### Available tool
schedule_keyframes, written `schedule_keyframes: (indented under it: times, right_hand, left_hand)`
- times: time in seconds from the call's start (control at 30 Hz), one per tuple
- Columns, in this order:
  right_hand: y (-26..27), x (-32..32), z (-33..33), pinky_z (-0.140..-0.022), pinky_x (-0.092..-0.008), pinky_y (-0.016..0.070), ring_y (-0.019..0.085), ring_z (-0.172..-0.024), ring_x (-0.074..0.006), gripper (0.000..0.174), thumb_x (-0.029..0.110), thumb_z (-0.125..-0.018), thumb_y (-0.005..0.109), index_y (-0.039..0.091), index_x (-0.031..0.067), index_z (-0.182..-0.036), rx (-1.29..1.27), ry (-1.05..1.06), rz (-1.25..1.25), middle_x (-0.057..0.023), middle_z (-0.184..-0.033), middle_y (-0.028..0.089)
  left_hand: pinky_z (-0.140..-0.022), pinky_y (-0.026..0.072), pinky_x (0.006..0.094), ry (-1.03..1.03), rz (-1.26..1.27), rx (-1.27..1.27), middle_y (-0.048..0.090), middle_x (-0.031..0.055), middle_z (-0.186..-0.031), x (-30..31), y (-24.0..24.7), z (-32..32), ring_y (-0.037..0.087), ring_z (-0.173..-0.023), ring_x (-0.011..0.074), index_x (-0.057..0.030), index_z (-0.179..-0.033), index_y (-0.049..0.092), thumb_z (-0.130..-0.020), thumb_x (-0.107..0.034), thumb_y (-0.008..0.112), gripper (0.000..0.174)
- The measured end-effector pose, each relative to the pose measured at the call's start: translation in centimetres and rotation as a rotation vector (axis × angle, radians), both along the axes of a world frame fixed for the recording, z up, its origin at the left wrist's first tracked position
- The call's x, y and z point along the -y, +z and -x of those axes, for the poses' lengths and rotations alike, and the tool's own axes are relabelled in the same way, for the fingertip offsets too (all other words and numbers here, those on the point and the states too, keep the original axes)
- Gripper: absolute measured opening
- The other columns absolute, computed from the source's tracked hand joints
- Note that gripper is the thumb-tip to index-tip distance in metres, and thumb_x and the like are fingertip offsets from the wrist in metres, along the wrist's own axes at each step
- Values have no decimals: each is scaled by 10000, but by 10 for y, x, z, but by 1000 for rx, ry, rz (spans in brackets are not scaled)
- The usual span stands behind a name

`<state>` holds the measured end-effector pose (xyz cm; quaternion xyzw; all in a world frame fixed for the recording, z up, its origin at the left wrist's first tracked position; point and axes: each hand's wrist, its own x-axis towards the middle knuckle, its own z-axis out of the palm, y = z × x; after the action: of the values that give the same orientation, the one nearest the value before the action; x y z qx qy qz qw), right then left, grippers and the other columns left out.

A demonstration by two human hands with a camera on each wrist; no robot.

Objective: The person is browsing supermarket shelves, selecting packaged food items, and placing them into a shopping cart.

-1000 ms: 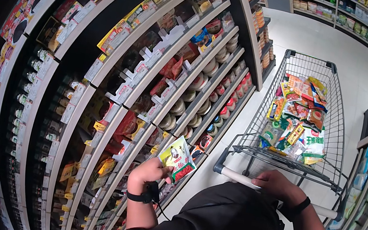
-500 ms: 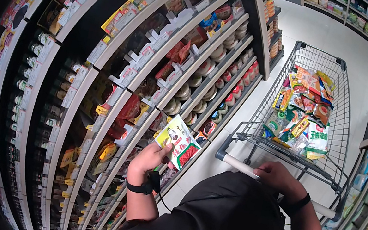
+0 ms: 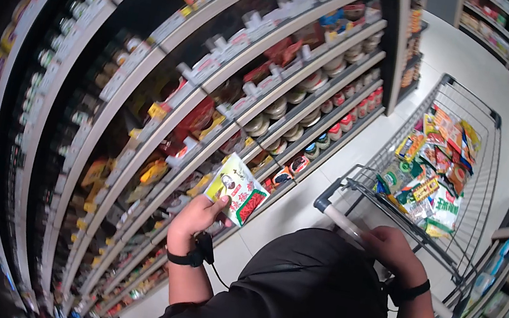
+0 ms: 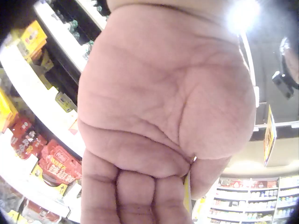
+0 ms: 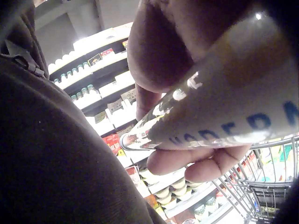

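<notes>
In the head view the left hand (image 3: 196, 215) pinches a yellow, white and green packet (image 3: 237, 190) with a red picture, thumb on its front, beside the shelves. The left wrist view shows the palm (image 4: 163, 93) large, with only a thin yellow edge (image 4: 187, 191) of the packet beside the fingers. The right hand (image 3: 392, 253) grips the pale handle (image 3: 343, 222) of a shopping cart. Close up in the right wrist view, fingers (image 5: 201, 165) curl round that lettered handle (image 5: 224, 102).
Colourful packets (image 3: 439, 160) lie in the wire cart (image 3: 487, 157), ahead and to the right. Stocked shelves (image 3: 208, 111) curve along the left, and more shelves (image 3: 505, 309) stand at the right. Pale floor tiles (image 3: 305, 198) show between the left shelves and the cart.
The view has turned, so the shelf end and cart appear further right. The left hand has tilted and raised the packet slightly, its front now more fully seen. The right hand remains on the handle.
</notes>
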<state>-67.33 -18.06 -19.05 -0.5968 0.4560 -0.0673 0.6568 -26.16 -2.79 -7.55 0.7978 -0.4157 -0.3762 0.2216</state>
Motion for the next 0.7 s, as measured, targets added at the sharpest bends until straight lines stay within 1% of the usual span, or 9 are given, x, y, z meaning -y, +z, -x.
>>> schedule_keyframes:
  times: [0.03, 0.07, 0.17, 0.3, 0.4, 0.53, 0.57, 0.67, 0.7]
  right_hand:
    - [-2, 1, -2, -566, -284, 451, 562, -642, -106, 294, 299, -908, 668, 681, 5, -886, 38, -13, -30, -32, -704, 624]
    - [-7, 1, -3, -562, -274, 447, 553, -633, -93, 280, 287, -912, 667, 678, 10, -869, 73, -25, -65, -19, -696, 617]
    - [-21, 1, -8, -550, -232, 430, 536, -601, -53, 222, 236, -919, 681, 671, 32, -832, 105, -63, -134, 18, -687, 620]
    - [-32, 3, -16, -530, -235, 430, 550, -586, -60, 193, 198, -914, 696, 660, 22, -842, 142, -19, -76, 4, -674, 627]
    - [-41, 2, -22, -514, -244, 434, 547, -554, -72, 195, 190, -915, 695, 654, 15, -838, 117, -16, -103, -6, -668, 625]
    - [-36, -6, -34, -507, -241, 436, 542, -527, -77, 274, 253, -880, 730, 647, 6, -798, -91, 15, 94, -14, -655, 620]
    - [-39, -8, -34, -507, -288, 449, 567, -509, -139, 402, 388, -848, 737, 658, -4, -797, -149, 34, 178, -50, -600, 604]
    - [-23, -23, -48, -520, -350, 464, 590, -507, -233, 521, 510, -817, 715, 675, -9, -825, -509, 101, 624, -100, -549, 576]
    - [-23, -26, -50, -549, -409, 481, 613, -542, -317, 620, 602, -790, 680, 689, -12, -870, -546, 97, 697, -146, -538, 564]
  left_hand:
    - [-632, 485, 297, 28, -89, 72, 684, 54, -689, -4, 5, 3, 635, -633, 119, 28, -930, 659, -1014, -343, 506, 410]
    - [-650, 489, 306, 97, -63, 13, 694, 60, -698, -9, 7, 9, 636, -633, 128, 27, -915, 663, -1009, -360, 510, 426]
    - [-665, 494, 302, 107, -115, -8, 705, 71, -722, -35, -3, 0, 642, -646, 136, 21, -941, 656, -1004, -343, 528, 391]
    - [-691, 504, 317, 182, -131, -9, 711, 75, -725, -73, -18, -5, 663, -677, 150, 8, -941, 668, -992, -349, 548, 380]
    - [-692, 502, 315, 201, -147, 35, 712, 73, -721, -99, -28, -15, 670, -679, 153, -7, -962, 676, -988, -346, 553, 361]
    - [-662, 488, 324, 210, -127, 77, 708, 59, -706, -121, -19, -20, 639, -639, 181, -23, -903, 697, -977, -358, 557, 371]
    - [-655, 482, 332, 204, -186, 131, 705, 51, -699, -126, -14, -22, 620, -630, 206, -32, -891, 703, -975, -387, 547, 397]
    - [-662, 486, 341, 172, -152, 125, 703, 50, -692, -153, -27, -46, 628, -648, 226, -42, -898, 708, -978, -414, 526, 421]
    - [-666, 487, 345, 170, -146, 121, 706, 52, -696, -161, -28, -54, 633, -656, 230, -42, -894, 709, -979, -416, 522, 427]
